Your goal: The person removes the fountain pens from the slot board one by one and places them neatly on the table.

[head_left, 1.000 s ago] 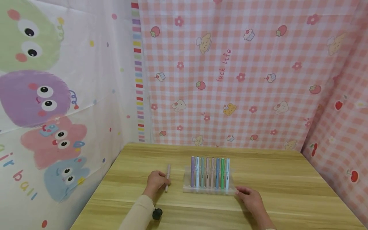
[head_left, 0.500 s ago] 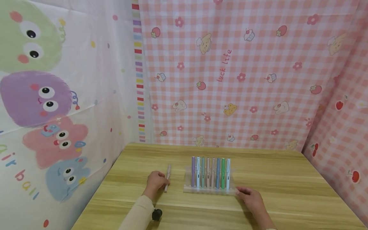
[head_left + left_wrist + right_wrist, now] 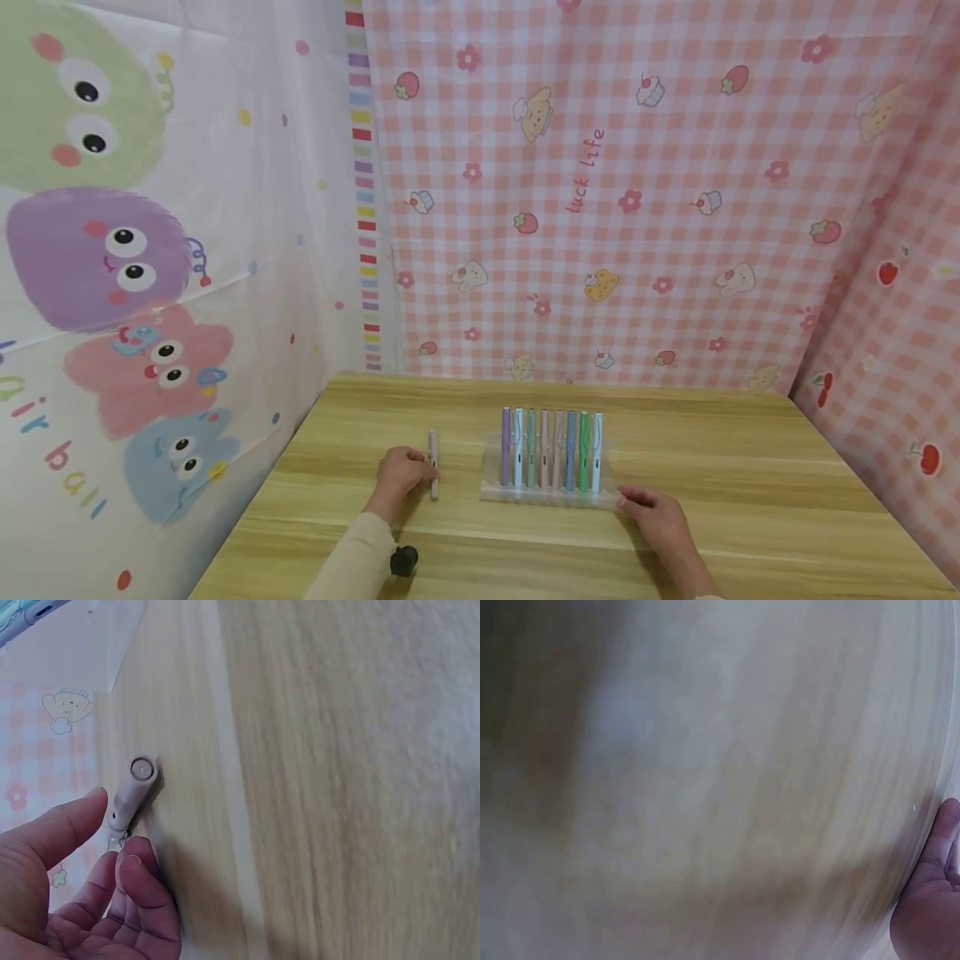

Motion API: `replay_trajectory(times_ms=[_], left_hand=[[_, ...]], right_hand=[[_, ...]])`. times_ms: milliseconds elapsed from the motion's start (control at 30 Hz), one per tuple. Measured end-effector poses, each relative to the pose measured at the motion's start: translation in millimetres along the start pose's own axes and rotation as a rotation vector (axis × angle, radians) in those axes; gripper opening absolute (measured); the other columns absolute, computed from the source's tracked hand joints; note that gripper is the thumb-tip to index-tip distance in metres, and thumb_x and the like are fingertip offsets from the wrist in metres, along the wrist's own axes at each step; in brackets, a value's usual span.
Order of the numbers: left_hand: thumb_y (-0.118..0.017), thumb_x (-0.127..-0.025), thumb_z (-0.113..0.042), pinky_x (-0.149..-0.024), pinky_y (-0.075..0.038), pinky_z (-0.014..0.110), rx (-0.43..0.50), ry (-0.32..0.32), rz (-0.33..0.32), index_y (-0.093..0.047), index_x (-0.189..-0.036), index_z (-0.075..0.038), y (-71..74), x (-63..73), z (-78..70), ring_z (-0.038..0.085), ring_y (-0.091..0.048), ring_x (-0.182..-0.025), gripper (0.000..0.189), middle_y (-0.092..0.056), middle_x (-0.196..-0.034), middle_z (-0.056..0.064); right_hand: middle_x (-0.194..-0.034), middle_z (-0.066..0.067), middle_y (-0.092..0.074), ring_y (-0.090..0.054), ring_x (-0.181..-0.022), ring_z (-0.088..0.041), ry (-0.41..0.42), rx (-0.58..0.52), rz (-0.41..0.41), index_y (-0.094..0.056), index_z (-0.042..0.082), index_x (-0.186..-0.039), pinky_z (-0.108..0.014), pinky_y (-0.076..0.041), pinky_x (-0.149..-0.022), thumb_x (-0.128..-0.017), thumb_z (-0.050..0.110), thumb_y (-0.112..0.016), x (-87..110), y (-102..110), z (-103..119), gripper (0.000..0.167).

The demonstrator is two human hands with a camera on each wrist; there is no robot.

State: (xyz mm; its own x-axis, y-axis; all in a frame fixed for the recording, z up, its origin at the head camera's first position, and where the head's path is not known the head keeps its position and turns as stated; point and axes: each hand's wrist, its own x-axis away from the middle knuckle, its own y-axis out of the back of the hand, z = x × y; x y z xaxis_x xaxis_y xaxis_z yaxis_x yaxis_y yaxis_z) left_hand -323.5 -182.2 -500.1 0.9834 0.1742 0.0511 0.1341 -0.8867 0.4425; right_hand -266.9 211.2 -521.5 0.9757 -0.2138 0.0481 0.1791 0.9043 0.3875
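Note:
A pale pink pen (image 3: 433, 487) lies on the table left of the clear pen stand (image 3: 547, 498). My left hand (image 3: 403, 472) is right beside it, fingertips at its middle. The left wrist view shows the same pen (image 3: 135, 787) end-on, with the thumb and loosely bent fingers of the left hand (image 3: 105, 892) apart on either side of it. In the stand, a row of several pens (image 3: 545, 450) leans upright: purple, light blue, green, pink and blue. My right hand (image 3: 658, 521) pinches the stand's front right corner; only its edge (image 3: 930, 900) shows in the right wrist view.
A wood-grain table (image 3: 720, 467) carries everything. Behind it hangs a pink checked curtain (image 3: 675, 250), and at the left a white cloth (image 3: 262, 208) with cartoon figures. A black round device (image 3: 403, 561) sits at the left wrist.
The pink pen has turned to point straighter away and shifted slightly left, its clip side now showing. My left hand has drawn a little left. The right hand stays at the stand's corner.

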Motion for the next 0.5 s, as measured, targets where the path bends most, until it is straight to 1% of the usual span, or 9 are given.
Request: replay_trajectory(times_ms=[167,267,333,400,500], left_hand=[[-0.075,-0.078,-0.002,-0.055,-0.049,0.029,0.015,-0.007,-0.004,-0.063,-0.104,0.01,4.9,-0.8,-2.7,0.019,-0.059,-0.063,0.031,-0.065,-0.077,0.012],[-0.074,-0.082,-0.002,-0.056,-0.05,0.029,0.048,-0.041,0.006,-0.063,-0.108,0.011,4.9,-2.2,-5.5,0.018,-0.06,-0.063,0.032,-0.065,-0.082,0.013],[-0.073,-0.084,-0.002,-0.056,-0.049,0.029,0.084,-0.061,0.028,-0.062,-0.112,0.011,3.8,-2.6,-8.9,0.017,-0.057,-0.063,0.033,-0.064,-0.084,0.013],[-0.071,-0.086,-0.003,-0.059,-0.05,0.031,0.108,-0.091,0.057,-0.061,-0.115,0.012,1.4,-2.4,-12.5,0.018,-0.057,-0.065,0.034,-0.063,-0.086,0.014],[-0.071,-0.09,-0.007,-0.067,-0.053,0.036,0.15,-0.125,0.112,-0.059,-0.12,0.012,-4.4,-1.3,-18.3,0.022,-0.059,-0.074,0.038,-0.062,-0.091,0.013]], right_hand=[[-0.107,-0.017,-0.07,-0.06,-0.094,-0.02,0.018,0.011,0.0,-0.068,-0.009,-0.112,-0.028,-0.049,-0.075,-0.094,0.007,-0.066,1.5,1,0,0.025],[-0.108,-0.017,-0.07,-0.061,-0.096,-0.023,0.025,0.03,-0.001,-0.069,-0.008,-0.112,-0.027,-0.049,-0.075,-0.093,0.007,-0.066,2.5,0,2,0.024],[-0.108,-0.017,-0.069,-0.061,-0.096,-0.023,0.024,0.034,0.002,-0.069,-0.008,-0.112,-0.027,-0.049,-0.074,-0.093,0.005,-0.066,3.2,0,3,0.023],[-0.106,-0.016,-0.069,-0.061,-0.091,-0.022,0.019,0.02,0.009,-0.068,-0.008,-0.112,-0.027,-0.051,-0.072,-0.092,0.004,-0.066,4.1,0,4,0.023],[-0.102,-0.014,-0.069,-0.061,-0.082,-0.018,0.002,-0.035,0.015,-0.067,-0.01,-0.112,-0.028,-0.053,-0.067,-0.092,0.001,-0.065,5.6,0,5,0.023]])
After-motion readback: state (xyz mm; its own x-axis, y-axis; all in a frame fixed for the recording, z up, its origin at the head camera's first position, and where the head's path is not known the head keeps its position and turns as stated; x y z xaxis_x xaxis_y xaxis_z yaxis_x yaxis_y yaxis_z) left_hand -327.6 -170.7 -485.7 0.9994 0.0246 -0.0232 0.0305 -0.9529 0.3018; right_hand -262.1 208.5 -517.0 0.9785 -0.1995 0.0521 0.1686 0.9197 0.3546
